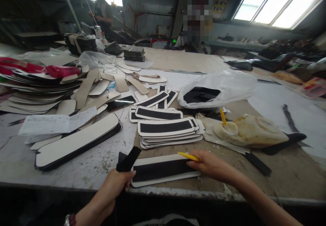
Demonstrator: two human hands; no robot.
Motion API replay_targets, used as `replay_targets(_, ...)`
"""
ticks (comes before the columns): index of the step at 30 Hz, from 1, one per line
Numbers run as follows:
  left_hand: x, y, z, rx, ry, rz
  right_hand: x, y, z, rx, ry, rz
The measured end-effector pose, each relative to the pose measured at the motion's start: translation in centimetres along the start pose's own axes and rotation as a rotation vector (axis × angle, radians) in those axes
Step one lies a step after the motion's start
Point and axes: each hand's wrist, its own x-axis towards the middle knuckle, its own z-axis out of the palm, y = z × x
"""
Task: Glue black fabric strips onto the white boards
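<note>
At the far left, a pile of boards (38, 100) lies fanned, with pink material (61, 71) on top. In front of it, a creased paper (51, 124) rests partly over pale pieces. Next, a long stack (76, 141) of white-topped parts lies obliquely near the table's front edge. A phone (123, 102) lies behind it, to the right.

The left hand (115, 182) is closed around black strips (129, 159); its thumb is at the left end of the panel (163, 170). The panel lies flat at the front of the table (287, 182), between the two hands, and carries a black band between white borders. Directly behind it is a pile of similar panels (166, 127), with several more lying crossed farther back.

The right hand (210, 163) grips a yellow tool (188, 156) over the panel's right part. The tool points left, its tip at the rear border; contact cannot be determined.

Behind and to the right, a clear bag (229, 87) contains black pieces (201, 94). At the right, a yellowish pouch (259, 131) lies on its side, with a yellow stick (223, 116) at its mouth.
</note>
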Motion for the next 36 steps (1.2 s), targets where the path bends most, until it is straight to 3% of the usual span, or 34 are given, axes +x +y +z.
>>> replay_targets(4,0.0,-0.2,-0.2,0.053,0.017,0.007,-0.5,1.9,0.8,0.061,0.092,0.076)
replay_targets(10,-0.2,-0.4,0.2,0.066,0.051,0.017,0.3,1.6,2.5,-0.068,0.149,0.265)
replay_targets(29,0.3,-1.0,0.4,0.097,0.085,0.008,0.9,2.6,2.9,0.014,0.141,0.212)
replay_targets(36,0.8,-1.7,0.4,0.153,0.094,0.024,0.0,3.1,2.3,-0.014,0.224,0.340)
